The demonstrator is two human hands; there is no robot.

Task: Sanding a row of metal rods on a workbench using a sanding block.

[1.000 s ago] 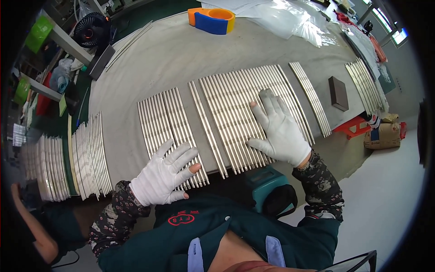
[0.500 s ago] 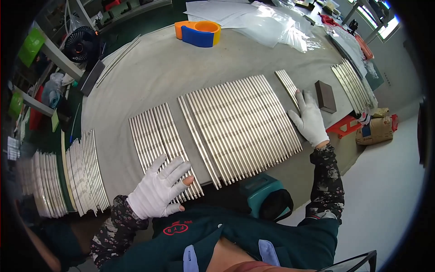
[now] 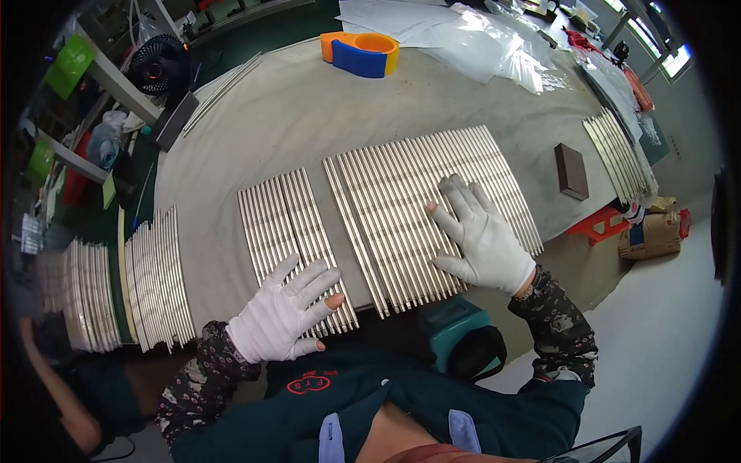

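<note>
My left hand, in a white glove with bare fingertips showing, lies with fingers spread over the near end of a smaller row of silvery metal rods. To its right is a wider row of the same rods, laid side by side. At that row's left edge, a narrow strip of rods stands slightly apart. My right hand, also gloved, rests flat with its fingers apart on the right half of the wide row. Its palm hides some near rod ends.
A dark brown block and more rods lie at the right. Rod bundles stand at the left. An orange and blue tape dispenser, plastic bags and papers are at the back. Another person's arm shows lower left.
My right hand has moved left from a separate strip of rods onto the wide row. That strip now lies against the row's right side. My left hand stays on the smaller row.
</note>
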